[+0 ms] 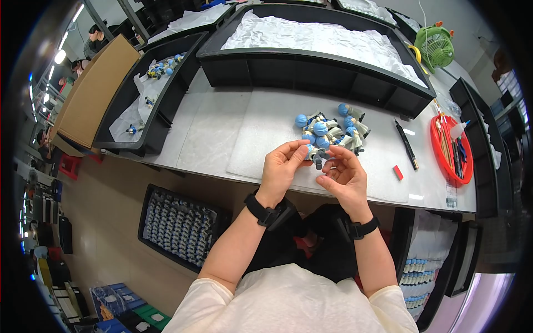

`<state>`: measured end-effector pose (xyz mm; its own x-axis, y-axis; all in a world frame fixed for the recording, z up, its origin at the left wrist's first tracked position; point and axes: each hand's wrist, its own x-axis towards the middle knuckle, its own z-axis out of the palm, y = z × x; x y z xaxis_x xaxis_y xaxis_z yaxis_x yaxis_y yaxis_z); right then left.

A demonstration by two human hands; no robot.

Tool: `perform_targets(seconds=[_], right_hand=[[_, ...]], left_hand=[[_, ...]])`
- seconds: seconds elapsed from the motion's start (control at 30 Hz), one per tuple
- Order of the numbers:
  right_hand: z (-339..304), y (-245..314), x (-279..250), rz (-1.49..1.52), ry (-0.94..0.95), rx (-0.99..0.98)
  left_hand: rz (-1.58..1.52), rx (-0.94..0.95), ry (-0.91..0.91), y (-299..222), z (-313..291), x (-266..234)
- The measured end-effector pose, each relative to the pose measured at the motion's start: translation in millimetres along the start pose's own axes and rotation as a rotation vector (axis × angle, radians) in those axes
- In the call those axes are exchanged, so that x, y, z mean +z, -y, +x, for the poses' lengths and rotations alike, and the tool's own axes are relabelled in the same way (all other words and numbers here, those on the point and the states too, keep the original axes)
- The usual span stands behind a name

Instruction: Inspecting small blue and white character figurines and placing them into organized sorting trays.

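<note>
My left hand (281,169) pinches a small figurine (316,156) with a blue head and dark feet between thumb and fingers, just over the near part of the white work mat (261,139). Close on its right side is my right hand (347,178), palm turned inward, fingers curved and thumb apart. Its fingertips are beside the figurine's feet; whether they touch is hard to see. Right behind both hands lies a loose heap of similar figurines (321,129) with blue heads and pale bodies, some of them partly hidden by the others.
A black pen-like tool (406,145) and a red block (397,172) lie right of the heap. A red basket (470,169) holds brushes and tools. A large paper-lined black tray (316,69) stands behind, a smaller tray (161,119) left. Filled crates (145,236) sit below the table.
</note>
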<state>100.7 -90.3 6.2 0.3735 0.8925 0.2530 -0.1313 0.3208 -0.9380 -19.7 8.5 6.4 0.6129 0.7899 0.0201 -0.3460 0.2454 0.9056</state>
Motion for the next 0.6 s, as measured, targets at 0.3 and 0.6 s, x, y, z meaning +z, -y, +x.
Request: perform_targets(seconds=[0.3, 0.6], right_hand=[[-3.4, 0.9, 0.5, 0.080, -0.047, 0.059], [-5.2, 0.3, -2.5, -0.289, -0.047, -0.149]], left_hand=[[-0.044, -0.016, 0.013, 1.2, -3.4, -0.9], [-0.048, 0.191, 0.119, 11.8, -7.1, -17.6]])
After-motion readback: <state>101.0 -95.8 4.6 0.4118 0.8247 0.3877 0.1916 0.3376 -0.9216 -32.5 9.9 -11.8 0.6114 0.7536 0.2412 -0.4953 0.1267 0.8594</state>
